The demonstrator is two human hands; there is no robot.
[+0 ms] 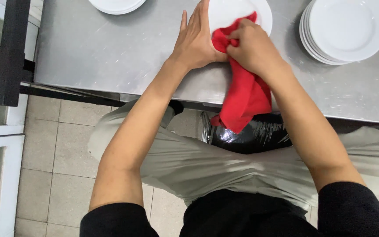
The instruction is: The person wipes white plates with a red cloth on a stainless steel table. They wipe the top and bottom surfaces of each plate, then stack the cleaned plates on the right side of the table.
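A white plate [241,11] lies on the steel table [110,52] in front of me. My left hand [196,39] holds the plate at its left rim, fingers stretched along the edge. My right hand [253,46] is closed on a red cloth [246,94], pressing a bunched part of it against the plate's near side. The rest of the cloth hangs down over the table's front edge.
A stack of white plates [345,28] sits at the right of the table, and another white plate stack [117,5] at the top left. Under the table edge is a bin with a black liner [251,136]. A dark frame [9,52] stands at left over tiled floor.
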